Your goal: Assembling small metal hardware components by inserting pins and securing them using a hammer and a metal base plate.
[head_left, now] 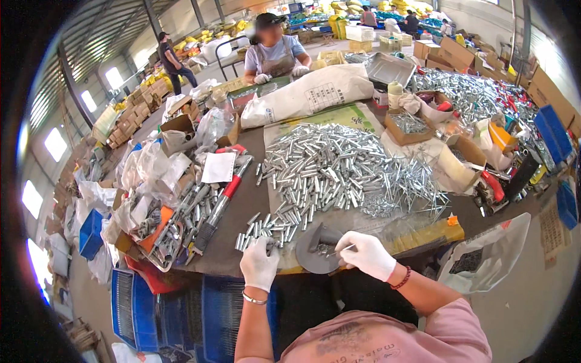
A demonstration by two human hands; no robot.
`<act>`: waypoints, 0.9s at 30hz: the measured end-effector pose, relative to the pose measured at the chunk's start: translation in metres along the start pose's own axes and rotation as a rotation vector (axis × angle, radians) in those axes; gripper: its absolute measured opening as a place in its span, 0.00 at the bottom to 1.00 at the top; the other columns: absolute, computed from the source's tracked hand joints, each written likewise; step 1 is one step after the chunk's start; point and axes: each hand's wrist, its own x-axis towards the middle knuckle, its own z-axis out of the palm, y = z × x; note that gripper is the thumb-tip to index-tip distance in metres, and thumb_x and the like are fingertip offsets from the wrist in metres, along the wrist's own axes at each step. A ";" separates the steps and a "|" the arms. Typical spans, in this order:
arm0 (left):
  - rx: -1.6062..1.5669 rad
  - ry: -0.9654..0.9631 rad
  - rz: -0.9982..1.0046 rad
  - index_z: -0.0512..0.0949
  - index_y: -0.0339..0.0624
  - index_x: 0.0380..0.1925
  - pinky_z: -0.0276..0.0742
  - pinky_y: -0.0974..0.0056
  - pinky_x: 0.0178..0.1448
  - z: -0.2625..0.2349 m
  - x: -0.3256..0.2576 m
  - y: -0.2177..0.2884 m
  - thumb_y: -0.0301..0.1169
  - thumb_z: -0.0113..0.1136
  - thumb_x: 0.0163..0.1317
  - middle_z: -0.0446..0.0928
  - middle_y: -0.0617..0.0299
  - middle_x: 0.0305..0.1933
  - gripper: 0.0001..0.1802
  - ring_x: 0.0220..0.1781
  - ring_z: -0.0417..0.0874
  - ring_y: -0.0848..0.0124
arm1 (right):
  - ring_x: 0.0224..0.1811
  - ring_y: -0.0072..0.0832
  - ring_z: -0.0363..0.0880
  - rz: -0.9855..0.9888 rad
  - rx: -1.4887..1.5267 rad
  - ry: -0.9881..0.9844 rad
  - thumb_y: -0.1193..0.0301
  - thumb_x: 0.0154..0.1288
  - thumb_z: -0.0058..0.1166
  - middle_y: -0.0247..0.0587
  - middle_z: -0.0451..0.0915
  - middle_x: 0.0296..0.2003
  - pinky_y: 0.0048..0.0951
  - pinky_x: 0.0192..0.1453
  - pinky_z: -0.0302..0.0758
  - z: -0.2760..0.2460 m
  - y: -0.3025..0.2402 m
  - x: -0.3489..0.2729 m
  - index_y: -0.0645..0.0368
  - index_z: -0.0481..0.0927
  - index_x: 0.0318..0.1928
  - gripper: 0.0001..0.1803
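Note:
At the near table edge, my white-gloved left hand (260, 265) is closed beside the nearest metal sleeves (261, 228); whatever is between its fingertips is too small to make out. A grey round dish (308, 259) with an upright block on it stands between my hands. Over the dish's right side, my gloved right hand (367, 254) pinches a thin metal pin (342, 249). Beyond the dish spreads a large heap of short silver sleeves (327, 163). Long thin metal pins (411, 184) lie in a looser pile to its right.
Tools and plastic bags crowd the left, with a red-handled cutter (227, 199). A white sack (308, 94) lies across the far side, before a seated co-worker (275, 54). Boxes of parts (408, 124) and more metal pieces fill the right. Blue crates (236, 314) stand below the edge.

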 end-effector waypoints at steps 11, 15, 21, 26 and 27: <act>-0.347 -0.210 0.118 0.88 0.37 0.38 0.80 0.56 0.44 -0.027 -0.016 0.038 0.24 0.74 0.58 0.86 0.52 0.35 0.08 0.35 0.86 0.59 | 0.50 0.48 0.87 -0.421 -0.728 0.015 0.65 0.68 0.57 0.44 0.86 0.43 0.47 0.53 0.83 0.005 0.006 0.015 0.50 0.89 0.42 0.10; -0.266 -0.327 0.479 0.89 0.44 0.34 0.80 0.53 0.51 0.005 -0.018 0.064 0.23 0.73 0.53 0.85 0.54 0.36 0.08 0.42 0.86 0.54 | 0.44 0.51 0.88 -0.422 -0.883 0.049 0.70 0.64 0.60 0.48 0.85 0.40 0.49 0.46 0.84 0.004 0.007 0.015 0.53 0.90 0.41 0.08; -0.250 -0.319 0.526 0.89 0.45 0.32 0.79 0.52 0.50 0.016 -0.007 0.065 0.25 0.76 0.52 0.83 0.55 0.36 0.07 0.42 0.84 0.52 | 0.44 0.52 0.87 -0.449 -0.913 0.120 0.73 0.61 0.60 0.49 0.82 0.41 0.49 0.47 0.84 0.000 0.007 0.012 0.56 0.87 0.39 0.06; -0.232 -0.287 0.419 0.88 0.44 0.30 0.79 0.51 0.49 0.003 -0.021 0.051 0.26 0.76 0.54 0.84 0.56 0.35 0.06 0.41 0.85 0.52 | 0.44 0.53 0.87 -0.421 -0.920 0.017 0.72 0.63 0.58 0.49 0.82 0.43 0.51 0.47 0.83 0.008 -0.001 0.008 0.54 0.86 0.39 0.06; -0.221 -0.267 0.415 0.88 0.44 0.31 0.79 0.51 0.49 0.002 -0.023 0.047 0.26 0.76 0.54 0.84 0.56 0.35 0.06 0.41 0.85 0.52 | 0.39 0.52 0.86 -0.524 -0.939 0.045 0.68 0.65 0.59 0.47 0.80 0.38 0.51 0.43 0.84 0.006 0.011 0.010 0.51 0.83 0.39 0.04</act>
